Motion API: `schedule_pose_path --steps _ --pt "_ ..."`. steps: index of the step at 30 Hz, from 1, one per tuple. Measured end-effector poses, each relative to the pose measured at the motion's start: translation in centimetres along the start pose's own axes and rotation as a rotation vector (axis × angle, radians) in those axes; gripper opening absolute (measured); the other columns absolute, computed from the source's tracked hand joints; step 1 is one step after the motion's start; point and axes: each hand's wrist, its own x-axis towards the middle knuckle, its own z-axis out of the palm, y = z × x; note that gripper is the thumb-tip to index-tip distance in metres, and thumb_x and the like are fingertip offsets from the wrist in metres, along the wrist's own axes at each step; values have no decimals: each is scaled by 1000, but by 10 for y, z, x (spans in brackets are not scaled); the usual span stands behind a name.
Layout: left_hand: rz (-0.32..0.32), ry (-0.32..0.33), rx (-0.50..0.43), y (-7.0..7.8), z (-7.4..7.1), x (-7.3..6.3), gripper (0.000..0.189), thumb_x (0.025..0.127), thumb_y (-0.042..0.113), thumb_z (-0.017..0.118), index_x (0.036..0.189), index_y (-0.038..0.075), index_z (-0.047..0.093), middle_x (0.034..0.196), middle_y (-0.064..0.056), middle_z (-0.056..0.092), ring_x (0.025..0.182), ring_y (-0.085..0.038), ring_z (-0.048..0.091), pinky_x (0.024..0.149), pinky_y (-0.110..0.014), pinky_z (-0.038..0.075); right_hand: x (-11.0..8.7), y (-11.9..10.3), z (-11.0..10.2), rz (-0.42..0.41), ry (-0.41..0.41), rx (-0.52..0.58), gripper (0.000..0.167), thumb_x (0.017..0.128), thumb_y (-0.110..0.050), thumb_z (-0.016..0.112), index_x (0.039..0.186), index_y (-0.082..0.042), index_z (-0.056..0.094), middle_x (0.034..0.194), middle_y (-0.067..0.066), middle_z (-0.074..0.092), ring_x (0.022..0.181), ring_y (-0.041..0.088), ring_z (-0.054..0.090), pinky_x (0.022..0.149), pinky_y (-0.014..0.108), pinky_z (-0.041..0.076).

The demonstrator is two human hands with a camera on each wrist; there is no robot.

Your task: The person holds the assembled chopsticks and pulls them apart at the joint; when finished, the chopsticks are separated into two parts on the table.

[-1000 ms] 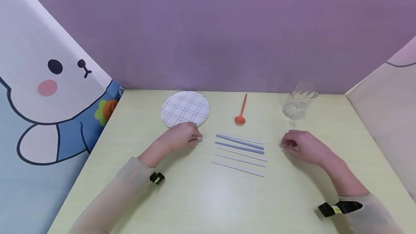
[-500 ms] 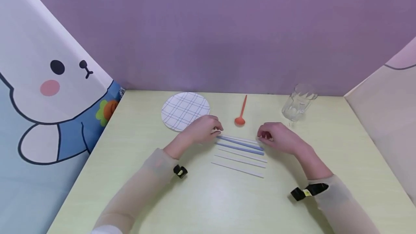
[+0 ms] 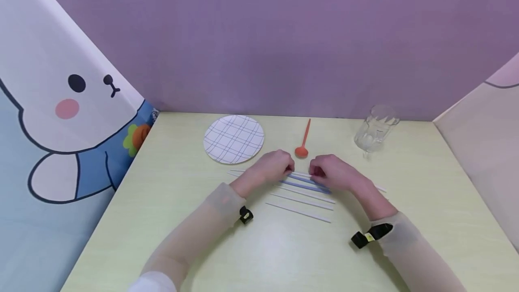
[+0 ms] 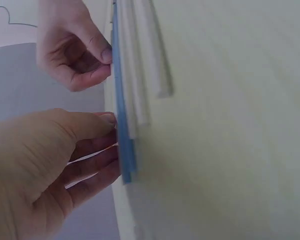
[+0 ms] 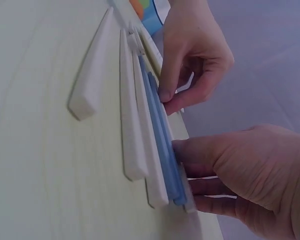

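Note:
White and blue chopsticks lie side by side in the middle of the table. At the far side of this row, my left hand [image 3: 272,166] pinches the farthest white chopstick [image 3: 301,173], near its left part, with thumb and fingertips. Close by on the right, my right hand [image 3: 334,172] has its thumb and fingers on the same chopstick, covering its right part. Two blue chopsticks [image 3: 302,185] lie right beside it. Nearer the front are several more white chopsticks [image 3: 302,201]. In the right wrist view, the right hand's thumb [image 5: 190,149] rests along the row's edge.
Thin white stick ends [image 3: 234,171] show left of the left hand, and another white stick end [image 3: 380,189] right of the right arm. Farther back are a round checked plate [image 3: 234,139], an orange spoon [image 3: 302,151] and a clear glass [image 3: 375,130]. A purple backdrop [image 3: 284,48] stands behind.
Both hands have moved inward, the left to the right and the right to the left, onto the chopsticks. White stick ends now show outside each hand.

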Motion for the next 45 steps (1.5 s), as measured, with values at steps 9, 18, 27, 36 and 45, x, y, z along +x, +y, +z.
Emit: schedule_pose_path --steps 9,18,27,36,45 --pt "-50 -6 -29 4 2 2 14 96 6 70 93 14 81 94 0 78 90 -15 72 81 -28 59 -1 -3 5 -13 40 -55 16 94 -4 73 89 -14 62 83 -5 56 76 8 51 72 29 49" --pt "-35 97 -54 9 -15 3 10 96 9 67 106 11 70 102 1 69 89 -12 66 80 -26 55 -3 -14 -13 10 38 -23 7 103 0 55 104 -6 59 91 3 59 81 14 53 77 35 51" --pt "49 140 109 18 -28 -11 16 109 28 55 109 14 64 90 3 63 66 -11 56 58 -26 44 -4 -33 -31 -49 68 -44 9 108 -13 59 105 -10 67 72 -9 44 63 5 42 69 27 44" --pt "80 148 318 23 -34 -19 32 114 40 47 96 17 60 59 9 33 49 -9 36 48 -24 22 -7 -46 -44 -150 132 -66 7 105 -12 64 99 -14 64 65 -13 37 56 -2 31 58 21 36" --pt "72 197 320 29 -35 -25 33 113 39 51 92 15 62 55 9 26 47 -9 28 47 -23 21 -9 -48 -49 -103 49 -31 13 108 -13 61 96 -16 63 70 -13 41 60 0 37 64 24 40"
